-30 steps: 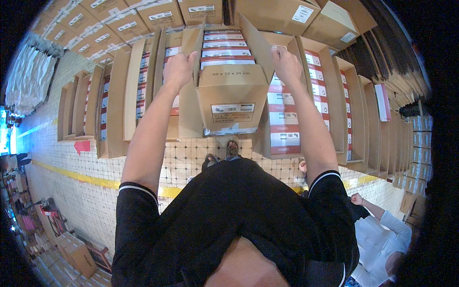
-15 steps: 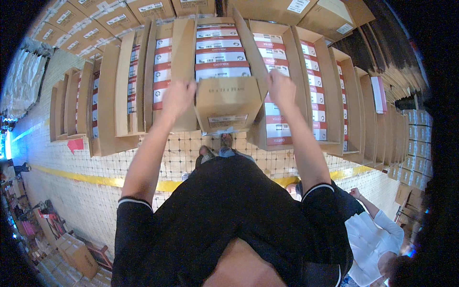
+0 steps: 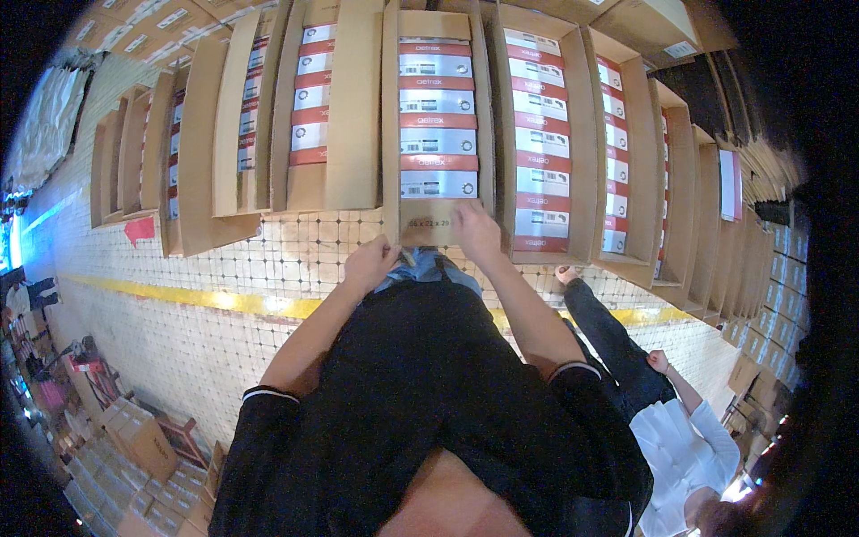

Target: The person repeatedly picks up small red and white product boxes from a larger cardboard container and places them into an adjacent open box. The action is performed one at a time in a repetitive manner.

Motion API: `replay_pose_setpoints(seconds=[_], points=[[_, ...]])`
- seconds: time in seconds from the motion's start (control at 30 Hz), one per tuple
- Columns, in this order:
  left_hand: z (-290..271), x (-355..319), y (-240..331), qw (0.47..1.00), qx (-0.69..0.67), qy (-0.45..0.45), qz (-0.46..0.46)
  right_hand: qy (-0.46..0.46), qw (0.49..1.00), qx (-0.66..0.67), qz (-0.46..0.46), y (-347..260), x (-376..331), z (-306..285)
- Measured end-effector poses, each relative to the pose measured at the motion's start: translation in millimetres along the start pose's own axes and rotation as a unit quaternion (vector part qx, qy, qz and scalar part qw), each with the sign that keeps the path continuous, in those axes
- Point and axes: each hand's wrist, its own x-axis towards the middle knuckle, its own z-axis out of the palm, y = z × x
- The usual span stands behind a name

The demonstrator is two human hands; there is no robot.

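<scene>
Head view, remote watch: I read the middle carton (image 3: 391,134) as the thing being handled. It stands open-topped just ahead of the wearer's body, between neighbouring open cartons, its near end above the person's lap. Inside, red-and-white boxes (image 3: 438,101) lie in a single column, labelled ends showing, up to the near end panel (image 3: 428,236). Right hand (image 3: 480,234): fingers bent, partly closed, fingertips on the right part of that panel – contact looks clear, though I cannot tell whether it is a pinch or only a press. Left hand (image 3: 370,262): loosely curled, fingertips at the carton's near left corner; whether it has hold of the edge I cannot tell (the fingers hide the spot). To the right of the middle carton I log an open carton (image 3: 583,134) with a similar column of boxes; to the left, another (image 3: 355,116), its right flap covering part of the contents. Below them runs a tiled floor (image 3: 210,336) crossed by a yellow stripe (image 3: 228,300), with a red scrap (image 3: 140,231) near the cartons at left. Lower right, a co-worker (image 3: 682,443) in a white top and dark trousers – well apart from both hands.
</scene>
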Motion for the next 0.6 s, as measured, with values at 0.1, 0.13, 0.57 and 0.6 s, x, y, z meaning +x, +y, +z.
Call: replay_pose_setpoints(seconds=[0.1,0.13,0.57,0.6], points=[[-2,-1,11,0.999,-0.007,0.007,0.052,-0.046,0.995,-0.086,-0.035,2,29,27],[-2,-1,14,0.997,-0.004,0.014,0.072,-0.080,0.989,-0.120,-0.017,2,37,31],[3,-11,1,0.992,0.084,-0.013,0.090,-0.174,0.981,-0.079,-0.017,-2,-70,-14],[2,-11,2,0.994,0.062,-0.006,0.092,-0.132,0.988,-0.070,-0.032,1,-72,-11]])
